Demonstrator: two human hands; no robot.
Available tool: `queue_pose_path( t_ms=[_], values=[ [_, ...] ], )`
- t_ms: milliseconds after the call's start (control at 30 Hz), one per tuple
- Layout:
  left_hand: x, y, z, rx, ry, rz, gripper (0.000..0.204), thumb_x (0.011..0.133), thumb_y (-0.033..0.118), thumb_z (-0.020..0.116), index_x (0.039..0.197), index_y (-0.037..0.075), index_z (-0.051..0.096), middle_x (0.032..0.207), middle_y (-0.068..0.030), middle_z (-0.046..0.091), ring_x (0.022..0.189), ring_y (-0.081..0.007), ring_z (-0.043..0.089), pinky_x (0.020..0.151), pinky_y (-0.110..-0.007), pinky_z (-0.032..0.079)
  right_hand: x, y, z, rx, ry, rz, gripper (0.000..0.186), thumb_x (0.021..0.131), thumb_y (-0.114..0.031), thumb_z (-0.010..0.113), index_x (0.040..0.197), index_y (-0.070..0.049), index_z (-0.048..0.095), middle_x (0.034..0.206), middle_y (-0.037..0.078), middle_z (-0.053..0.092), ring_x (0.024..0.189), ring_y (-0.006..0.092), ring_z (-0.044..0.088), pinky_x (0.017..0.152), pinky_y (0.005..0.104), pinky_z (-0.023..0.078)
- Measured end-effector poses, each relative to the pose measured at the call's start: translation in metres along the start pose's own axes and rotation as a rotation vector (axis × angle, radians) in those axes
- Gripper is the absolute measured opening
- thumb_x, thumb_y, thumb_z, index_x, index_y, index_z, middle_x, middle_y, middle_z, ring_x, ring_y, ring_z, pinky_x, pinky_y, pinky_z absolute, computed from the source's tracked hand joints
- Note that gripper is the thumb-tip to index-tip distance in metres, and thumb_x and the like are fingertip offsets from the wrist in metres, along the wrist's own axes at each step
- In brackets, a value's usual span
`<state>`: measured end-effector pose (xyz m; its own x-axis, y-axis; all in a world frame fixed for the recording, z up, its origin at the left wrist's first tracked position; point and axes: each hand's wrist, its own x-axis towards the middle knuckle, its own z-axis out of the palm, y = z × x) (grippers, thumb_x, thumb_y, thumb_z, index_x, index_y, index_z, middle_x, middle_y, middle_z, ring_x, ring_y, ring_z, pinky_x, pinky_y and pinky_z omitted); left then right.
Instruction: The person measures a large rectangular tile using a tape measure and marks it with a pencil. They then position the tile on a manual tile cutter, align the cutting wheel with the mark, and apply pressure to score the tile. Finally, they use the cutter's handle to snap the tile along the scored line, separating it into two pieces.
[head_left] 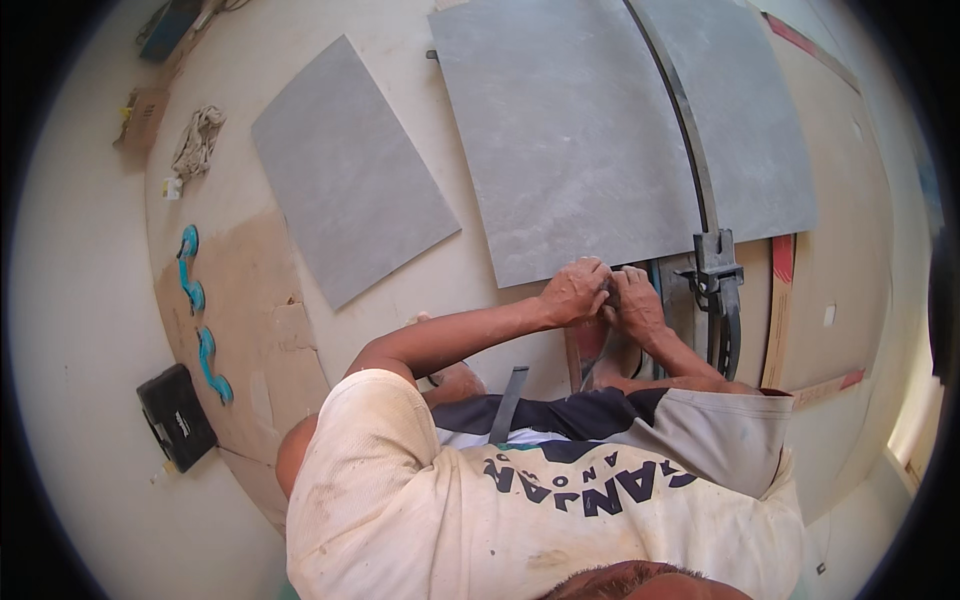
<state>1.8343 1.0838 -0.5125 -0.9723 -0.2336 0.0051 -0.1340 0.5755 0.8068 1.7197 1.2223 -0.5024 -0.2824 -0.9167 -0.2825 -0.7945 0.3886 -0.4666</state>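
My left hand and my right hand are close together, just off the near edge of a large grey tile. Bent fingers of both hands close round a small dark object; they cover most of it, and its kind cannot be made out. The long rail of a tile cutter runs over the grey tile. Its black carriage and handle stand at the near edge, right of my right hand. Whether the tile is in one piece under the rail, I cannot tell.
Another grey tile lies flat to the left. Farther left are two turquoise suction lifters, a cardboard sheet, a black case, a crumpled cloth and a box. Red-marked cardboard lies right of the cutter.
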Motion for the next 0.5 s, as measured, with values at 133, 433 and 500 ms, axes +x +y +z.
queue_pose_path(
  t_ms=[133, 433, 500],
  values=[
    [0.018, -0.017, -0.023, 0.061, 0.211, -0.067, 0.025, 0.079, 0.016, 0.064, 0.098, 0.003, 0.056, 0.094, -0.0174, 0.056, 0.09, -0.0362, 0.056, 0.079, -0.043, 0.046, -0.006, 0.001, -0.027, 0.307, 0.002, 0.115, 0.049, 0.064, -0.022, 0.07, 0.104, -0.004, 0.048, 0.093, 0.015, 0.053, 0.09, 0.0328, 0.055, 0.08, 0.0414, 0.046],
    [0.05, -0.009, -0.048, -0.46, -0.155, -0.417, 0.045, 0.088, 0.035, 0.056, 0.115, -0.001, 0.055, 0.112, -0.0175, 0.058, 0.1, -0.0263, 0.058, 0.085, -0.035, 0.046, 0.008, 0.006, -0.049, 1.017, -0.024, 0.32, 0.045, 0.077, -0.014, 0.066, 0.117, -0.003, 0.047, 0.104, 0.013, 0.057, 0.095, 0.0196, 0.059, 0.085, 0.0337, 0.049],
    [0.042, -0.001, -0.027, -0.628, -0.183, -0.424, 0.046, 0.09, 0.036, 0.052, 0.116, -0.002, 0.055, 0.113, -0.0175, 0.057, 0.101, -0.0253, 0.057, 0.087, -0.034, 0.044, 0.012, 0.0, -0.047, 1.061, 0.009, 0.296, 0.047, 0.077, -0.014, 0.067, 0.118, -0.003, 0.047, 0.106, 0.013, 0.057, 0.097, 0.0201, 0.059, 0.087, 0.0335, 0.048]
  ],
)
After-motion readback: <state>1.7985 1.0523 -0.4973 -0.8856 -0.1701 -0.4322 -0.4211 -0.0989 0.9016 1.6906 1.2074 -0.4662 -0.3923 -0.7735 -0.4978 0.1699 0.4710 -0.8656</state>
